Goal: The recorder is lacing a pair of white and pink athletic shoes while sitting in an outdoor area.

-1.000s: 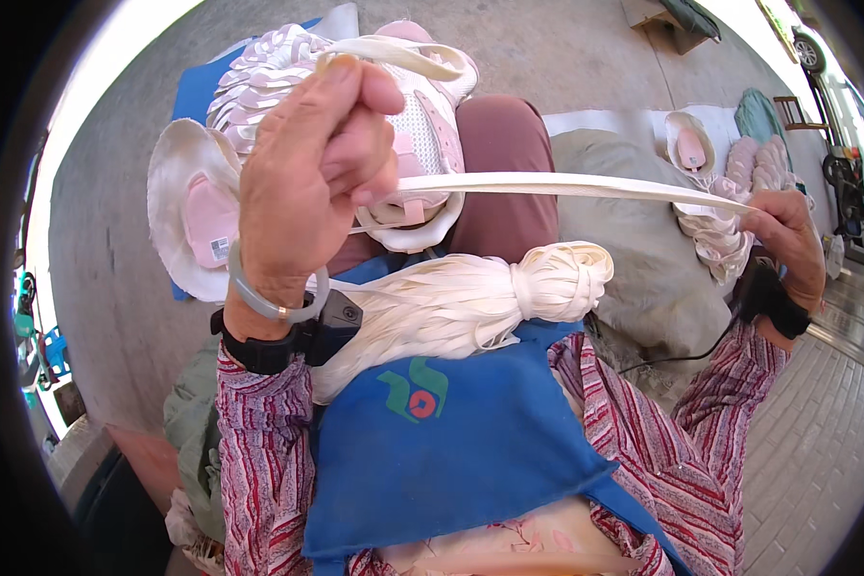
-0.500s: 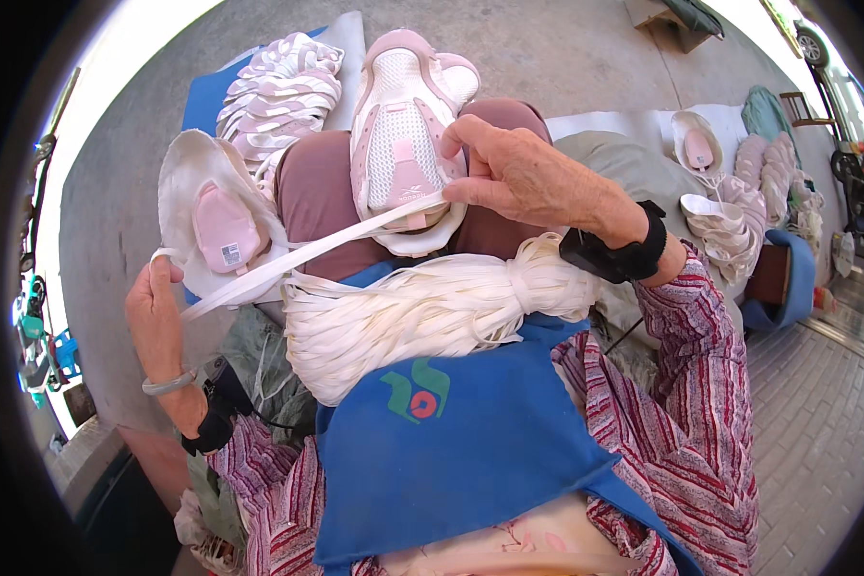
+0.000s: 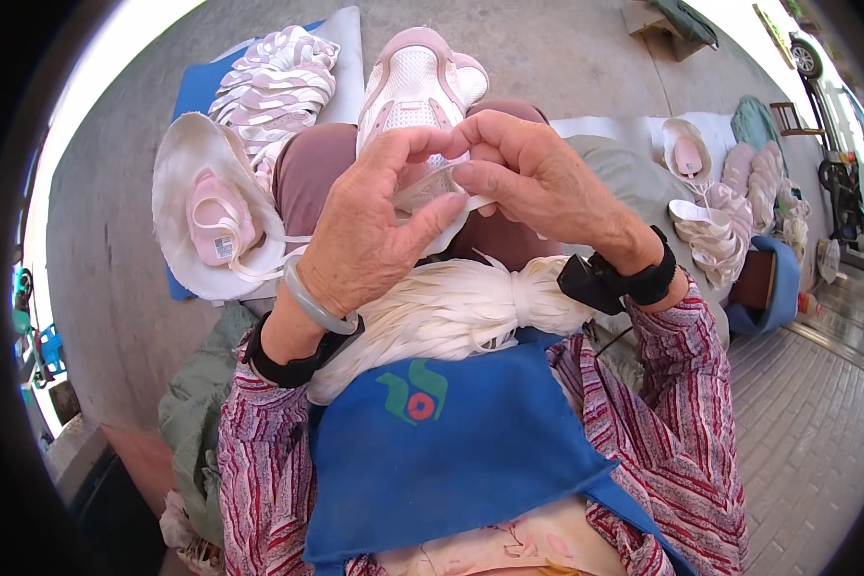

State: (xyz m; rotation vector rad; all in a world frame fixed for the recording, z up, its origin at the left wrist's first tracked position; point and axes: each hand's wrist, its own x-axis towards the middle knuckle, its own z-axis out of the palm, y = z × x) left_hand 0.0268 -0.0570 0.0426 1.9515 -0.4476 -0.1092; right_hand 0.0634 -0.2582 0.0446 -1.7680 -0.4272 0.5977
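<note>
A white and pink shoe upper [image 3: 408,82] lies across my knees, toe pointing away. Both my hands meet over its near end. My right hand [image 3: 538,187] pinches a flat white shoelace [image 3: 478,203] between thumb and fingers. Opposite it, my left hand [image 3: 379,206] curls in, thumb and forefinger closed in around the same lace; its other fingers are mostly hidden. The hands cover most of the shoe's lacing area. A thick bundle of white laces [image 3: 451,305] rests on my lap, just below the hands.
Another shoe upper [image 3: 173,182] with a pink tongue stands to the left, lace trailing over it. Behind it a stack of uppers [image 3: 276,91] lies on a sheet. More uppers [image 3: 715,235] and a blue seat [image 3: 776,288] are at right. A cardboard box [image 3: 667,34] sits far back.
My left hand has moved right and up from the left-hand upper to the shoe on my knees. The lace, stretched between the hands before, is now gathered between my fingers.
</note>
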